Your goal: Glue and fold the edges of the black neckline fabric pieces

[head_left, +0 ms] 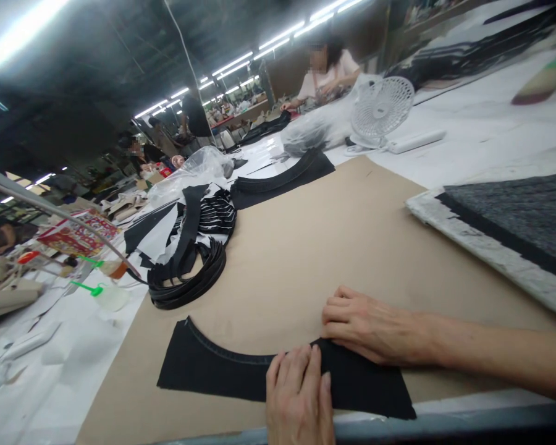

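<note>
A black curved fabric piece [213, 364] with a stitched inner edge lies flat on brown paper [306, 247] near the table's front edge. My left hand [299, 395] rests flat on its middle, fingers stretched out and close together. My right hand [370, 327] sits just to the right on the fabric's upper edge, with its fingers curled and its thumb at the cloth, pinching it. My right forearm comes in from the right.
A heap of black curved strips and striped cloth [194, 247] lies at the back left of the paper, with another black curved piece [282, 179] behind it. A grey-speckled fabric stack [514, 228] sits right. A white fan [382, 111] and plastic bags stand further back; other people work beyond.
</note>
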Demonstrator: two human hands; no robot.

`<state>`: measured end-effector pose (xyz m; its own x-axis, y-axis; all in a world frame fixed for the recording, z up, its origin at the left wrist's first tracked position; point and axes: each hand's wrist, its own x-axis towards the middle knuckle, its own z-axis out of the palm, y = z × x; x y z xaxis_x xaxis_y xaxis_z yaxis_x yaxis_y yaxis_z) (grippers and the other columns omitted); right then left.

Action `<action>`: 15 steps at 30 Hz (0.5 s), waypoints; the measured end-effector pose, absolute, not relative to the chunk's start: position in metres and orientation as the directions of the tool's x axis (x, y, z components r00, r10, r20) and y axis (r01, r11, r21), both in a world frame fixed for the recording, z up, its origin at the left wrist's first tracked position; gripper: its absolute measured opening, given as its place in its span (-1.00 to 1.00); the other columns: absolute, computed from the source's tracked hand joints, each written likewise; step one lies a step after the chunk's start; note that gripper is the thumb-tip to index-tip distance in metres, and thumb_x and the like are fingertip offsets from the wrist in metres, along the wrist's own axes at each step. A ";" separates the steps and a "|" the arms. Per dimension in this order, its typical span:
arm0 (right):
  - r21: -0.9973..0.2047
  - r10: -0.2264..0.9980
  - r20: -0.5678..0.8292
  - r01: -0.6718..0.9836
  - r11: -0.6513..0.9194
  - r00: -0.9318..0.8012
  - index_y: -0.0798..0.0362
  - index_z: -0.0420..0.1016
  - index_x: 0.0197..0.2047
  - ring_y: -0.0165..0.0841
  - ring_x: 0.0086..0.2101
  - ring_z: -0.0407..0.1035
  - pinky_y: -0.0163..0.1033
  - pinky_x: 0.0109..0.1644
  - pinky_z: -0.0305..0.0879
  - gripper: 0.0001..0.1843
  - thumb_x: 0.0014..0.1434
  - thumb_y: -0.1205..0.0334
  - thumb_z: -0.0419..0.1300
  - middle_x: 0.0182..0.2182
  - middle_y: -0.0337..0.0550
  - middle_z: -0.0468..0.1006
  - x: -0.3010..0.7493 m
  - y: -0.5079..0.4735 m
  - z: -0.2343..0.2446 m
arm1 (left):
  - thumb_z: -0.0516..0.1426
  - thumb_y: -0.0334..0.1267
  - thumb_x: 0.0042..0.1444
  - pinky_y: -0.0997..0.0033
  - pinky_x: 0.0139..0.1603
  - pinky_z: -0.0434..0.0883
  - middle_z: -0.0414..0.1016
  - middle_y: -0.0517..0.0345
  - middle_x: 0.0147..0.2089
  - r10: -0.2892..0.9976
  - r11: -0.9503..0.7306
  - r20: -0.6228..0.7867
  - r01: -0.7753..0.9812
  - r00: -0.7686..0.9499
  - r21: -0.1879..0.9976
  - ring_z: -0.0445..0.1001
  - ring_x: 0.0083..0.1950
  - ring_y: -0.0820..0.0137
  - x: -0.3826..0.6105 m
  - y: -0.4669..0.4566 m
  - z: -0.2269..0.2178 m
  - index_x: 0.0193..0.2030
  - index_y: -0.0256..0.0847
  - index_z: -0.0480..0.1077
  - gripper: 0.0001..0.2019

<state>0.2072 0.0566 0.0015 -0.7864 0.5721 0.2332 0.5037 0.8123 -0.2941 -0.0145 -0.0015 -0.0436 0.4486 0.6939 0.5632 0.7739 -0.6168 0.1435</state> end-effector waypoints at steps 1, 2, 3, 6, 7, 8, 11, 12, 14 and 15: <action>-0.329 0.600 0.221 0.520 0.788 -0.769 0.06 0.37 -0.19 -0.30 -0.25 0.28 -0.13 -0.14 0.03 -0.91 0.25 0.39 0.09 -0.28 -0.17 0.44 0.209 0.058 0.004 | 0.00 -0.38 0.25 0.21 0.12 0.28 0.54 0.14 -0.11 0.715 -0.613 0.544 0.768 0.438 0.188 0.49 -0.07 0.36 -0.013 0.002 -0.038 0.02 -0.13 0.42 -0.73; -0.361 0.626 0.210 0.535 0.764 -0.751 0.06 0.37 -0.16 -0.30 -0.22 0.29 -0.13 -0.13 0.03 -0.90 0.23 0.37 0.13 -0.26 -0.17 0.45 0.211 0.058 0.006 | 0.00 -0.39 0.26 0.20 0.09 0.28 0.53 0.18 -0.18 0.742 -0.600 0.519 0.765 0.424 0.232 0.49 -0.13 0.38 -0.012 0.006 -0.033 -0.04 -0.10 0.43 -0.75; -0.386 0.645 0.203 0.545 0.744 -0.737 0.05 0.36 -0.13 -0.29 -0.20 0.30 -0.13 -0.11 0.04 -0.86 0.21 0.35 0.17 -0.25 -0.18 0.45 0.213 0.059 0.008 | 0.01 -0.40 0.25 0.20 0.06 0.28 0.51 0.21 -0.24 0.771 -0.579 0.490 0.767 0.407 0.275 0.48 -0.18 0.39 -0.009 0.009 -0.029 -0.10 -0.09 0.44 -0.77; -0.407 0.670 0.180 0.566 0.717 -0.720 0.04 0.36 -0.20 -0.28 -0.20 0.31 -0.13 -0.11 0.04 -0.88 0.18 0.34 0.22 -0.27 -0.20 0.45 0.218 0.060 0.011 | 0.04 -0.46 0.18 0.23 -0.05 0.31 0.47 0.20 -0.24 0.837 -0.520 0.401 0.772 0.373 0.366 0.45 -0.17 0.34 0.002 0.021 -0.019 -0.18 -0.09 0.42 -0.79; -0.409 0.674 0.170 0.571 0.712 -0.719 0.04 0.36 -0.24 -0.29 -0.21 0.30 -0.13 -0.12 0.04 -0.90 0.18 0.35 0.22 -0.28 -0.21 0.44 0.220 0.061 0.011 | 0.05 -0.48 0.15 0.25 -0.08 0.32 0.47 0.18 -0.22 0.845 -0.516 0.373 0.766 0.382 0.385 0.44 -0.15 0.33 0.006 0.024 -0.018 -0.16 -0.09 0.42 -0.77; -0.411 0.677 0.163 0.574 0.708 -0.718 0.04 0.36 -0.26 -0.30 -0.22 0.30 -0.14 -0.13 0.04 -0.91 0.17 0.36 0.22 -0.29 -0.22 0.44 0.221 0.061 0.011 | 0.04 -0.50 0.13 0.26 -0.11 0.34 0.47 0.17 -0.20 0.850 -0.515 0.350 0.758 0.393 0.399 0.44 -0.15 0.31 0.010 0.026 -0.017 -0.13 -0.09 0.42 -0.73; -0.424 0.682 0.163 0.573 0.701 -0.713 0.05 0.38 -0.28 -0.32 -0.23 0.30 -0.15 -0.13 0.03 -0.91 0.18 0.41 0.19 -0.29 -0.23 0.43 0.224 0.062 0.009 | -0.02 -0.55 0.13 0.30 -0.16 0.37 0.44 0.14 -0.24 0.853 -0.521 0.308 0.734 0.422 0.436 0.42 -0.19 0.31 0.020 0.028 -0.017 -0.08 -0.09 0.43 -0.65; -0.423 0.681 0.170 0.571 0.703 -0.713 0.05 0.38 -0.28 -0.33 -0.22 0.30 -0.15 -0.12 0.03 -0.92 0.19 0.41 0.18 -0.29 -0.23 0.44 0.225 0.062 0.008 | -0.05 -0.55 0.16 0.32 -0.17 0.38 0.43 0.13 -0.26 0.850 -0.526 0.309 0.728 0.427 0.440 0.41 -0.21 0.32 0.023 0.028 -0.018 -0.08 -0.10 0.44 -0.64; -0.404 0.670 0.189 0.565 0.719 -0.718 0.05 0.40 -0.28 -0.32 -0.22 0.30 -0.14 -0.11 0.03 -0.94 0.23 0.39 0.16 -0.28 -0.21 0.44 0.228 0.062 0.006 | -0.09 -0.54 0.20 0.33 -0.17 0.40 0.42 0.10 -0.27 0.832 -0.551 0.337 0.718 0.440 0.424 0.41 -0.22 0.33 0.024 0.025 -0.022 -0.07 -0.15 0.45 -0.64; -0.390 0.660 0.201 0.559 0.732 -0.724 0.05 0.40 -0.28 -0.32 -0.22 0.30 -0.14 -0.11 0.03 -0.94 0.24 0.38 0.15 -0.28 -0.21 0.44 0.229 0.062 0.005 | -0.10 -0.53 0.21 0.33 -0.17 0.40 0.42 0.09 -0.27 0.819 -0.568 0.361 0.716 0.445 0.406 0.40 -0.22 0.33 0.024 0.023 -0.025 -0.05 -0.18 0.45 -0.64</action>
<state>0.2294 0.0615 0.0050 -0.7238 0.6601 0.2010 0.5592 0.7318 -0.3895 0.0242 0.0231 -0.0246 0.4450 0.8194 0.3613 0.7160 -0.5678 0.4061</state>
